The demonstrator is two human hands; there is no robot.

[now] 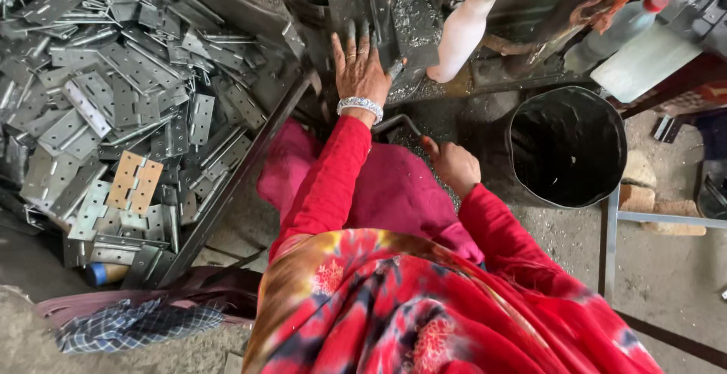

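Heaped metal hinges [129,109] fill my left side; my left hand [360,67] lies fingers-together on the machine [379,10], fingertips hidden, while my right hand [453,166] grips a handle [394,123], mostly hidden.

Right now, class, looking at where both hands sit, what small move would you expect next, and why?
Probably a pull on the bent metal handle. The right hand sits at its end, and the left hand lies flat at the machine, apparently steadying a metal piece. I cannot tell whether that piece is seated properly.
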